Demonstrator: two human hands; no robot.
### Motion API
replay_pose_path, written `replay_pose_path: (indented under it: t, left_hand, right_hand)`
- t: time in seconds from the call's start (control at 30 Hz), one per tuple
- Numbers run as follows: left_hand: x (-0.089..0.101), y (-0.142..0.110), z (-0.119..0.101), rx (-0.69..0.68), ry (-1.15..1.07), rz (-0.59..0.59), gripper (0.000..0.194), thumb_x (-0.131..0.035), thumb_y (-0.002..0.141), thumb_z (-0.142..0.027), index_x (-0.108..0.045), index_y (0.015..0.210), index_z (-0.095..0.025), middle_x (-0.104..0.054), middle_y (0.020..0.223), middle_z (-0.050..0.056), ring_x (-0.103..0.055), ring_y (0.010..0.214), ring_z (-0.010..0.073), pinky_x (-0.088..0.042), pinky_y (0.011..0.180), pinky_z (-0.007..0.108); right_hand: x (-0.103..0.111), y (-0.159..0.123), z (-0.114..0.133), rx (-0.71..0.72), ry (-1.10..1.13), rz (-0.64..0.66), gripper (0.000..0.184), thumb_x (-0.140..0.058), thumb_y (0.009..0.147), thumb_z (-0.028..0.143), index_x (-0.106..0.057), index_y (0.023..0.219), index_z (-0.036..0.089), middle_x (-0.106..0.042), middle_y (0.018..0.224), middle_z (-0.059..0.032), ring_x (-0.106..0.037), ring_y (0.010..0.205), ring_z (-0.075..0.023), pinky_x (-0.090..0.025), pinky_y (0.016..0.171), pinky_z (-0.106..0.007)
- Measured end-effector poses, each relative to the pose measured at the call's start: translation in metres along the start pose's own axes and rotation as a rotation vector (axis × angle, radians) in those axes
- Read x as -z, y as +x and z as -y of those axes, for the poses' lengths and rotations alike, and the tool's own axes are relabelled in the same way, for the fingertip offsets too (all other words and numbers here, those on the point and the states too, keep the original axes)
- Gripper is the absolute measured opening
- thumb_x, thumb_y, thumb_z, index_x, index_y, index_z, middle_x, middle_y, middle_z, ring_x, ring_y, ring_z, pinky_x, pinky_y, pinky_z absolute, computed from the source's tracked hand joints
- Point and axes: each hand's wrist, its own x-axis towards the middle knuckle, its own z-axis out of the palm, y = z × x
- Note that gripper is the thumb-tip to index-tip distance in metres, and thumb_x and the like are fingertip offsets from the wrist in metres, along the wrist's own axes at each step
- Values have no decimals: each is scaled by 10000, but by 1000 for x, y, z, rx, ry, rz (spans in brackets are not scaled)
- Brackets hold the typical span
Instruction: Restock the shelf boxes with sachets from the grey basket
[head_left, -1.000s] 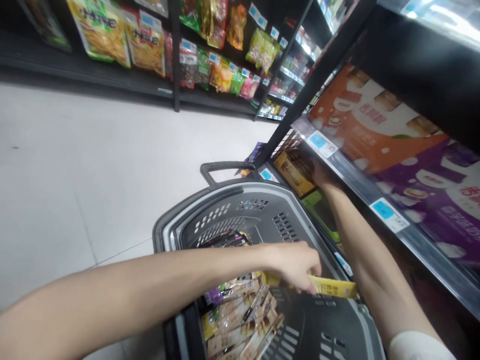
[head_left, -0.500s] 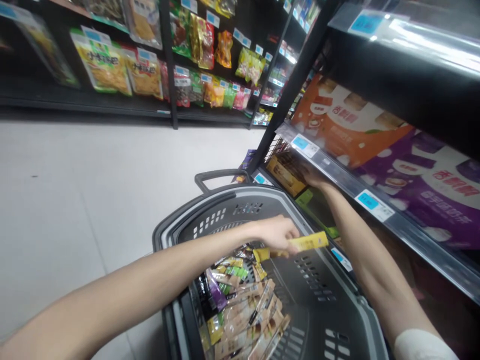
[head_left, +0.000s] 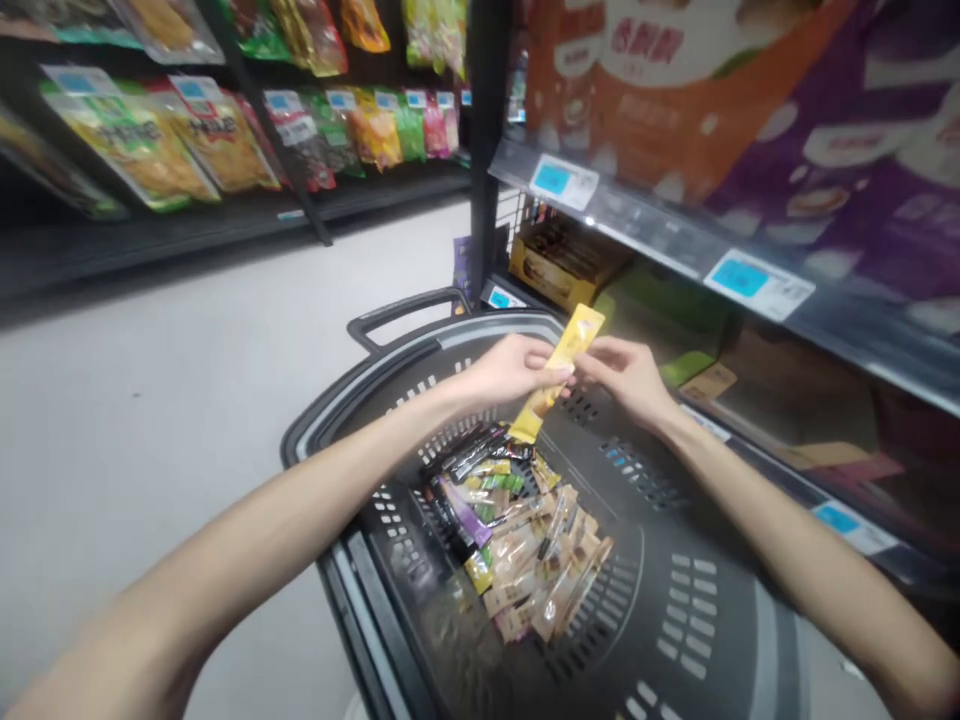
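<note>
The left hand (head_left: 517,366) pinches a yellow sachet (head_left: 571,345) aslant near the far edge of a basket (head_left: 660,530); the right hand (head_left: 630,378) touches it, grip unclear, apparently to steady it above heaped packets (head_left: 525,540).

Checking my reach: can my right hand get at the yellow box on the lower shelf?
Probably yes: the yellow box looks open-topped and near your right hand, with just the yellow packet and basket rim between.

Yellow sachet (head_left: 573,341), grey slotted basket (head_left: 694,500)
</note>
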Motion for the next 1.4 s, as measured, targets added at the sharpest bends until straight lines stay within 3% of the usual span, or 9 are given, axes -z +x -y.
replay_pose_path:
  t: [0.17, 0.3, 0.4, 0.63, 0.8, 1.4]
  left_hand:
    - [-7, -5, -4, 109, 56, -1, 350, -771, 820, -114, -694, 1155, -46, -781, 1035, 158, -751, 861, 142, -598, 817, 274]
    - [-7, -6, -6, 261, 201, 66, 287, -773, 812, -133, -732, 1091, -79, -791, 966, 120, -730, 749, 123, -569, 690, 231]
    - [-9, -7, -6, 274, 231, 69, 257, -752, 842, -170, -748, 1088, -96, -794, 998, 124, -740, 787, 135, -573, 696, 234]
    - [-11, -8, -3, 288, 217, 58, 233, -714, 882, -188, -772, 1087, -92, -794, 986, 134, -731, 790, 130, -581, 701, 229]
    - [-8, -6, 5, 258, 228, 29, 243, -707, 892, -237, -777, 1086, -108, -792, 990, 132, -737, 830, 147, -586, 717, 242]
    - [-14, -7, -1, 263, 196, 36, 268, -762, 849, -169, -759, 1104, -89, -793, 977, 134, -737, 791, 136, -593, 727, 255]
  right_hand:
    - [-1, -3, 2, 64, -3, -126, 403, -939, 619, 517, -730, 707, 184, -698, 657, -12, -597, 551, -120, -509, 550, -264]
    - [4, -4, 1, 87, 23, -218, 413, -957, 591, 501, -712, 691, 184, -662, 604, 6, -542, 506, -99, -476, 510, -253]
    - [6, -4, -3, 49, 65, -240, 421, -980, 551, 470, -729, 718, 176, -683, 628, -3, -553, 508, -98, -479, 499, -248]
    - [16, 0, -7, -19, 113, -123, 413, -978, 575, 393, -773, 840, 150, -741, 736, -39, -619, 566, -111, -508, 507, -240]
    - [22, 2, -3, -106, 82, 53, 515, -1013, 452, 249, -788, 902, 138, -781, 849, -72, -716, 738, -169, -605, 659, -285]
    - [20, -3, 2, -86, 49, 51, 461, -1004, 489, 283, -708, 812, 138, -752, 733, -51, -677, 633, -149, -551, 600, -271]
